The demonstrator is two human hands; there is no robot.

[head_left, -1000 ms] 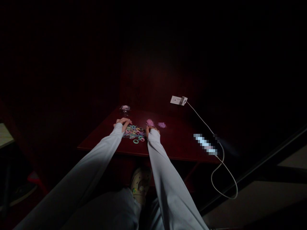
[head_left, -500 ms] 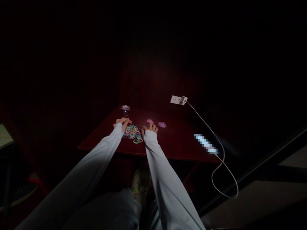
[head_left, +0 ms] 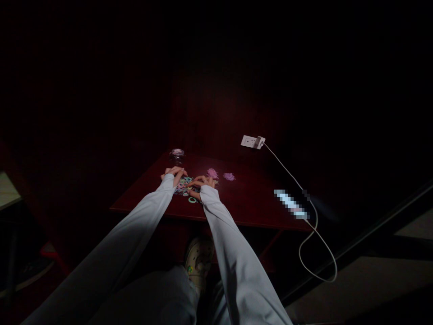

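Observation:
A heap of small coloured hair ties (head_left: 183,186) lies on the dark red table between my two hands. My left hand (head_left: 173,172) rests at the heap's left edge, fingers stretched out to the right and nothing visible in them. Over the right part of the heap is my right hand (head_left: 203,183), its thumb and index finger apart among the ties. One green hair tie (head_left: 192,200) lies nearest the table's front edge. Behind my right hand sit a pink bunch (head_left: 212,173) and, to its right, a purple bunch (head_left: 229,176) of thin strands or bands.
A clear jar (head_left: 177,155) with a light-coloured top stands at the table's back left. On the wall is a socket (head_left: 248,141) with a plugged-in charger; its white cable (head_left: 284,164) runs down to a blurred-out lit device (head_left: 291,204) at the table's right (head_left: 250,207).
My right hand has moved left from the heap's right edge onto the ties, uncovering more of the pink bunch. My left hand has barely moved.

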